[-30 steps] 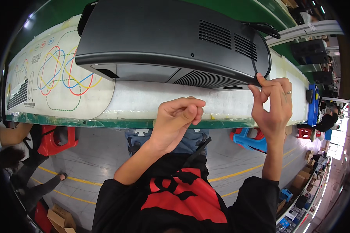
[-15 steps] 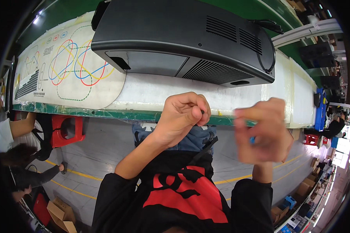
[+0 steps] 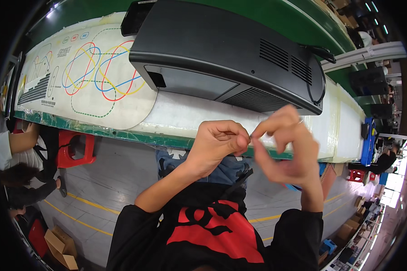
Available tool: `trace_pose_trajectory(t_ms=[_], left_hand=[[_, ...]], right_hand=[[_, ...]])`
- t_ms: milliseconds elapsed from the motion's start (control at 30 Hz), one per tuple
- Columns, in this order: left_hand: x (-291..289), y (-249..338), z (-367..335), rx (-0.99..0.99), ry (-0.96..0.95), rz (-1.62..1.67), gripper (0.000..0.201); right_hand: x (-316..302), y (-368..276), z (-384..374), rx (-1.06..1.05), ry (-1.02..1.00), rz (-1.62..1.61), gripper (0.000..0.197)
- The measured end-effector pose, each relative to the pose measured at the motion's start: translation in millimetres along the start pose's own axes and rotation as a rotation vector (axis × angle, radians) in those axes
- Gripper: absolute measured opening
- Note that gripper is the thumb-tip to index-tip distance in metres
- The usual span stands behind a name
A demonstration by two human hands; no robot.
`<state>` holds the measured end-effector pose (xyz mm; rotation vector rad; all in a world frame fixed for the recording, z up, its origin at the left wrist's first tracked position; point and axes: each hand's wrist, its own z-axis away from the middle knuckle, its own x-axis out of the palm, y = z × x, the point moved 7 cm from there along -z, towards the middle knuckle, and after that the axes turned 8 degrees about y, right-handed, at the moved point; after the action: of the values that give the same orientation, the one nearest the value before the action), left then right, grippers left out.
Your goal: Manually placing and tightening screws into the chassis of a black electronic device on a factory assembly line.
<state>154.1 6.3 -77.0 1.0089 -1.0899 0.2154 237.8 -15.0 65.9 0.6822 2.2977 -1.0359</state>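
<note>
My left hand [image 3: 219, 147] is raised in front of the bench edge, its thumb and fingers curled into a pinch. Whatever lies between those fingertips is too small and hidden to name. Close against it, my right hand [image 3: 291, 147] brings thumb and forefinger together at the left fingertips; it is slightly blurred. Just beyond both hands, a large black appliance housing [image 3: 203, 40] with slotted vents rests on the bench, a dark cable [image 3: 319, 52] at its right end. Neither hand visibly touches the housing.
The white-topped bench [image 3: 176, 115] has a green front edge. A printed mat with coloured loops [image 3: 83, 77] covers its left part. A red stool [image 3: 77, 149] and another person [image 3: 20, 149] are at left; a blue bin [image 3: 368, 140] stands right. An open carton [image 3: 61, 248] sits lower left.
My right hand has moved left to meet the left fingertips, which have shifted slightly right and down. The view has shifted, so the housing appears farther right and lower.
</note>
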Motion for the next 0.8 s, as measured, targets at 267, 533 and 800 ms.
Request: trace_pose_trajectory(t_ms=[267,533,800], left_hand=[[-21.0,12.5,4.6,0.062,0.128,0.011,0.029],[-47.7,2.2,14.7,0.046,0.199,0.094,0.022],[-70.3,9.7,27.7,0.104,0.289,-0.019,0.027]], right_hand=[[-6.7,45.1,-71.3,0.060,-0.115,0.172,0.035],[3.8,34.7,-91.6,0.028,-0.333,0.285,0.034],[27.3,48.8,-113.0,0.425,-0.662,0.363,0.044]])
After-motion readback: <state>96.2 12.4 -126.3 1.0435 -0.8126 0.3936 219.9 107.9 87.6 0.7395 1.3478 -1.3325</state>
